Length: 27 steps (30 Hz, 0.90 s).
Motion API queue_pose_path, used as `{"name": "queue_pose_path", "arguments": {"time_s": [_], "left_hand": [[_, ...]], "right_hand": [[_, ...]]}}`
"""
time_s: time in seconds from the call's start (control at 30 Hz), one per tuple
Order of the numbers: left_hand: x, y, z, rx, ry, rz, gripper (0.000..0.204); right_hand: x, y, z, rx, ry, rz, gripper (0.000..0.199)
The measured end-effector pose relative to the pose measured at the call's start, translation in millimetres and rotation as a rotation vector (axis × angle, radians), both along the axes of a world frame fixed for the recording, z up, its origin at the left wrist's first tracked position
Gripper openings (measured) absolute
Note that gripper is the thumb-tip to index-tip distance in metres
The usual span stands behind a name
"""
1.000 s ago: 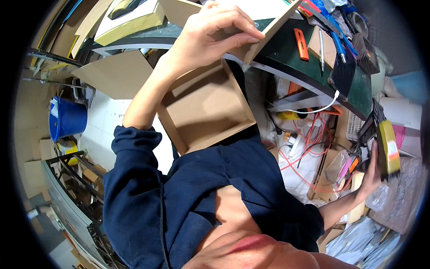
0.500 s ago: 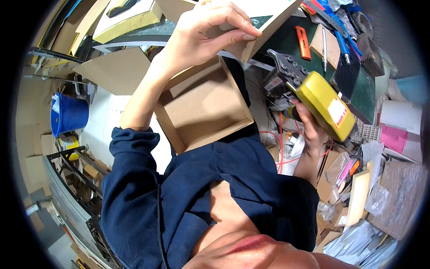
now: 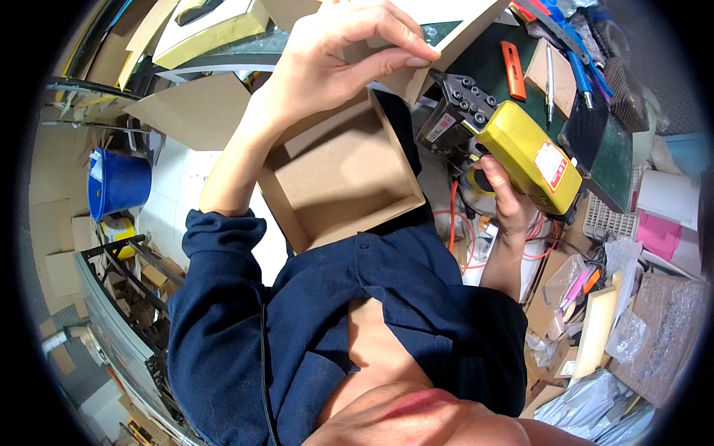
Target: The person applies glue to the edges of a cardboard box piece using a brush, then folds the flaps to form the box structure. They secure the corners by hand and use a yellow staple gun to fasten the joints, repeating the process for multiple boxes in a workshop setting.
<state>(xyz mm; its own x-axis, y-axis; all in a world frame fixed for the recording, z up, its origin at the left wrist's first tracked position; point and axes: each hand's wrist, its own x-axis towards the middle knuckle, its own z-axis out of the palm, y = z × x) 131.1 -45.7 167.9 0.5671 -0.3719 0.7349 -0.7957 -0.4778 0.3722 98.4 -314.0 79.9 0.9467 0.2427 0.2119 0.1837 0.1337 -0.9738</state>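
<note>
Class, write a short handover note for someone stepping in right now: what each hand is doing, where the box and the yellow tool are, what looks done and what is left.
Left hand: fingers pinch a side flap at the top of the open cardboard box, held up against the chest.
Right hand: gripping the yellow stapler, its black nose close to the pinched corner of the box; contact unclear.
Done: box folded into an open tray, tool brought up to it.
Left: whether any staple is in cannot be seen; the pinched corner probably needs fastening next.
Nearby: green bench with an orange knife.
</note>
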Motion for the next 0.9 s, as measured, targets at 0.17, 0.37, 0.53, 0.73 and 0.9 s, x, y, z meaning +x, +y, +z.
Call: {"name": "queue_pose_path", "arguments": {"time_s": [0.17, 0.37, 0.53, 0.73, 0.9], "left_hand": [[2.9, 2.2, -2.4, 0.022, -0.01, -0.007, 0.016], [1.8, 0.9, -1.3, 0.012, -0.028, 0.0, 0.017], [-0.2, -0.8, 0.2, -0.004, -0.018, 0.008, 0.017], [-0.6, -1.2, 0.4, -0.019, -0.007, 0.007, 0.017], [-0.2, -1.1, 0.6, -0.013, -0.01, 0.004, 0.017]], "right_hand": [[1.4, -0.7, -1.8, -0.03, -0.007, -0.008, 0.032], [2.6, -1.0, -5.3, -0.062, -0.058, -0.033, 0.03], [2.9, 0.2, -3.5, -0.082, -0.073, -0.044, 0.028], [3.1, -1.7, -5.4, -0.138, -0.097, -0.051, 0.027], [3.0, -1.5, -6.1, -0.144, -0.1, -0.049, 0.027]]}}
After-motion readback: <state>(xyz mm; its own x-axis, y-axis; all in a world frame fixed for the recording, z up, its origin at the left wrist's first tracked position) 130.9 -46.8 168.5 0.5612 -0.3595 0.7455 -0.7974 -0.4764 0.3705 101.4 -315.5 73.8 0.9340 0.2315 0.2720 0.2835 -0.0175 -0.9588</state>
